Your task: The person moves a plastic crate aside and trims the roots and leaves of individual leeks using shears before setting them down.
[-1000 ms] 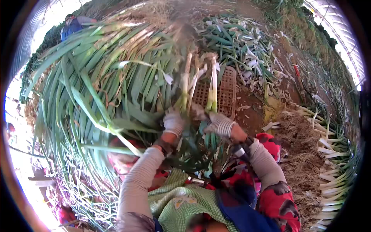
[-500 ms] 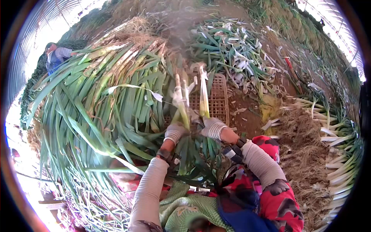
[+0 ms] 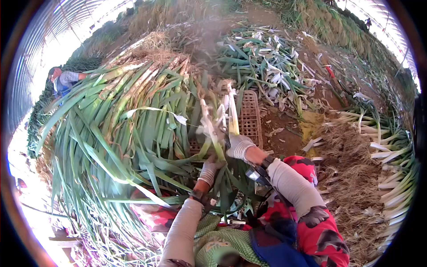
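My right hand (image 3: pixel 240 147), in a pale glove, is closed around the green part of a leek (image 3: pixel 233 113) whose white stalk points away from me. Just left of it lie more leek stalks (image 3: pixel 209 120), blurred, with loose strips of pale skin. Lower and to the left, my gloved left hand (image 3: pixel 211 171) is closed on green leek leaves (image 3: pixel 225 184) that hang toward my lap. Beneath the stalks is a tan lattice crate (image 3: pixel 250 116), partly covered. A big heap of untrimmed leeks (image 3: pixel 129 102) fills the left side.
Leaf scraps (image 3: pixel 267 62) are piled beyond the crate. At right, trimmed leeks (image 3: pixel 391 187) lie in a row with their roots (image 3: pixel 347 191) toward me. Another person (image 3: pixel 64 80) is behind the heap at far left. A red-handled item (image 3: pixel 329 71) lies on the soil.
My left hand has moved down toward my lap, away from the stalks. The left-hand stalks have tilted, while my right hand has stayed nearly in place.
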The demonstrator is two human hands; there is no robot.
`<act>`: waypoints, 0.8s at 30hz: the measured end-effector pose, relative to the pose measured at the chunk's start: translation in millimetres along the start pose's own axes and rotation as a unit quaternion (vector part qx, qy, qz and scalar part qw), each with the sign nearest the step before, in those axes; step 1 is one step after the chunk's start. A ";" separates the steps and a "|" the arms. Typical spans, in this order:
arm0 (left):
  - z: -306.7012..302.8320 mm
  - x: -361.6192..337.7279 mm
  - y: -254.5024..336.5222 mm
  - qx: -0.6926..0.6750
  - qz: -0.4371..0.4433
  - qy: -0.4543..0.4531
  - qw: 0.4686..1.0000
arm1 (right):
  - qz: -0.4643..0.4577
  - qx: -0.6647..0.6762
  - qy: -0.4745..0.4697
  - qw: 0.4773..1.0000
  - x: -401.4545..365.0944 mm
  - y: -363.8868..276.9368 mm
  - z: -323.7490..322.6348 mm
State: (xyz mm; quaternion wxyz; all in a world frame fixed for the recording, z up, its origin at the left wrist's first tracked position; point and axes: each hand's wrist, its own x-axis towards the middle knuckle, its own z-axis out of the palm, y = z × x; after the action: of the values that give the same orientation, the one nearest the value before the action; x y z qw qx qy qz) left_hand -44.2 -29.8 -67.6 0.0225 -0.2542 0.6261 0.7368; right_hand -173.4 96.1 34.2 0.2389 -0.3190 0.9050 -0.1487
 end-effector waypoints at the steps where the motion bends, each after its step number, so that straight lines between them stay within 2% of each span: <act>1: 5.9 -18.9 17.2 -0.030 -0.022 0.008 0.999 | 0.008 0.009 0.012 1.000 9.2 -0.7 -2.6; 5: -19.6 -21.7 -12.0 0.013 -0.044 -0.012 0.999 | -0.021 -0.004 -0.013 1.000 19.5 -6.0 2.0; 6: -24.7 -20.6 -21.2 -0.004 -0.031 0.007 0.999 | -0.024 -0.010 -0.025 0.999 16.3 -10.9 3.5; 9: -40.0 -14.6 -30.1 0.030 -0.053 -0.030 0.998 | 0.045 -0.015 0.015 0.999 18.5 -11.5 8.3; 10: -44.0 -17.1 -32.7 -0.011 -0.069 -0.040 0.997 | 0.024 0.000 0.036 0.999 17.2 -7.1 9.8; 13: -40.0 -28.9 4.2 -0.114 -0.095 -0.073 0.986 | -0.027 -0.036 -0.061 0.997 -7.0 -23.4 -6.0; 14: -39.3 -34.1 14.6 -0.135 -0.100 -0.084 0.982 | -0.005 -0.036 -0.069 0.997 -8.7 -29.1 -7.7; 17: -42.0 -33.8 14.3 -0.178 -0.132 -0.146 0.964 | 0.042 -0.008 0.000 0.999 7.4 -24.8 -13.4; 18: -41.8 -32.5 13.4 -0.190 -0.145 -0.172 0.956 | -0.037 0.021 -0.003 0.999 5.1 -17.7 -19.7; 21: -27.3 -40.8 21.5 -0.079 -0.104 -0.145 0.981 | 0.035 0.008 -0.018 0.999 12.0 -21.8 -27.2; 22: -27.4 -38.1 18.6 -0.072 -0.101 -0.135 0.983 | 0.080 0.043 -0.039 0.995 18.1 -16.9 -34.2; 23: -33.3 -26.8 3.8 -0.039 -0.090 -0.124 0.987 | 0.093 0.017 0.053 0.994 19.0 -9.4 -31.6; 24: -45.4 -11.0 -19.4 -0.005 -0.080 -0.115 0.990 | 0.086 0.003 0.004 0.996 17.2 -9.9 -33.3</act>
State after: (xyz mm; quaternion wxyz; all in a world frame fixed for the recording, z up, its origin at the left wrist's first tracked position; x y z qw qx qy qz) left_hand -12.2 -64.9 -84.8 0.1523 -0.2171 0.5931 0.7602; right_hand -197.7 81.4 60.6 0.2482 -0.2382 0.9297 -0.1317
